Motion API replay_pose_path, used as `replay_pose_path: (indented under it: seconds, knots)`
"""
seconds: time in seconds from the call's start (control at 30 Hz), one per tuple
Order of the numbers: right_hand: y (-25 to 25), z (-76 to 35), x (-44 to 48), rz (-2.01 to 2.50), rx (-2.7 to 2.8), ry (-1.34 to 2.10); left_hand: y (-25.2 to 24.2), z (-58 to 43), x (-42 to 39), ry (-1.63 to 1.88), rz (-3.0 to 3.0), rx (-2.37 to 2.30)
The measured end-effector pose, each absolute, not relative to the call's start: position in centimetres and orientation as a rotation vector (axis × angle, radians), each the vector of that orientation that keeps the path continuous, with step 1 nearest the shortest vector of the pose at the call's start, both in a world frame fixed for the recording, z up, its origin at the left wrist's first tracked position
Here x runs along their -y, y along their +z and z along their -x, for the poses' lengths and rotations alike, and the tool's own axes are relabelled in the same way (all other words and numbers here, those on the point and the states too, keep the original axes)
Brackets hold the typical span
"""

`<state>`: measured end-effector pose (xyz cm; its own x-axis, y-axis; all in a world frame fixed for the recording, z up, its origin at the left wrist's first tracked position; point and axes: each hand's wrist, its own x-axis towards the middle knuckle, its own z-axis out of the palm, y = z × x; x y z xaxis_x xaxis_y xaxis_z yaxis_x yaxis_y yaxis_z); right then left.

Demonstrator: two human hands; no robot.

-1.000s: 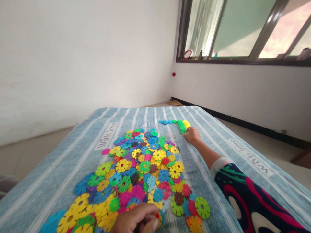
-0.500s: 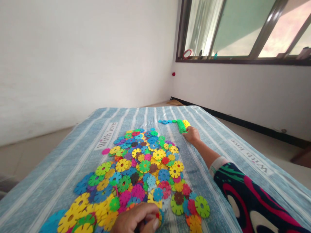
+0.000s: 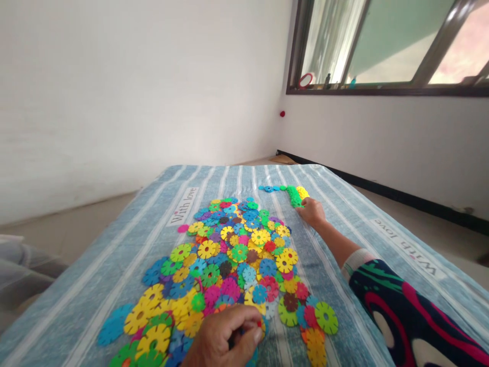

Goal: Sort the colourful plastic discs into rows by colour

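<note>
Notched plastic discs, flower-like and in many colours, lie in a broad heap down the middle of the cloth. My left hand is curled over the near part of the heap, thumb and forefinger closed together. A bit of red shows by its fingertips; whether it is held or lies behind is unclear. Farther off, my right hand is closed at the near end of a row of green discs. Beside it stands a row of yellow discs. A short line of blue discs lies left of the green ones.
A blue-and-white striped cloth covers the table. A single pink disc lies apart on the heap's left. White walls and a window stand beyond. Something greyish and blurred is at the left edge.
The whole view has shifted, so everything sits a little farther right. Both hands keep nearly the same pose and place relative to the discs.
</note>
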<state>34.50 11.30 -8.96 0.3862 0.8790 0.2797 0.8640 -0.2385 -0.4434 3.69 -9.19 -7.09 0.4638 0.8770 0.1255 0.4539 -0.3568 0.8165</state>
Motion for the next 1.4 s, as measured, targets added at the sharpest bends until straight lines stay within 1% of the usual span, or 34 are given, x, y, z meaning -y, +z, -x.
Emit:
replay_pose_path:
  seconds: [0.27, 0.5, 0.6, 0.7, 0.77, 0.83, 1.07, 1.2, 1.4]
  knots:
    - [-9.0, -34.5, -7.8, 1.926, 1.514, 0.113, -5.8, -4.2, 10.1, 0.656, -1.858, -1.147]
    - [-9.4, -33.3, -2.2, 1.761, 1.487, 0.326, -5.3, -4.4, 10.6, 0.693, -1.935, -1.120]
    - [-9.4, -32.0, 1.0, 1.685, 1.391, 0.518, -5.1, -3.9, 10.2, 0.791, -2.005, -1.177]
    - [-8.8, -30.8, 3.7, 1.622, 1.278, 0.690, -5.3, -2.8, 9.0, 0.991, -2.114, -1.336]
    - [-8.4, -30.1, 5.0, 1.601, 1.255, 0.729, -5.7, -1.7, 7.9, 1.136, -2.185, -1.470]
    - [-8.1, -29.6, 5.7, 1.571, 1.235, 0.742, -6.3, -0.8, 6.8, 1.199, -2.279, -1.563]
    - [-9.0, -29.0, 5.9, 1.508, 1.267, 0.788, -7.3, -0.1, 5.4, 1.033, -2.616, -1.623]
    - [-9.4, -29.2, 6.0, 1.495, 1.308, 0.804, -7.2, -0.3, 5.4, 0.930, -2.627, -1.675]
    - [-9.3, -29.3, 6.0, 1.478, 1.366, 0.788, -7.4, -0.2, 4.9, 0.937, -2.609, -1.686]
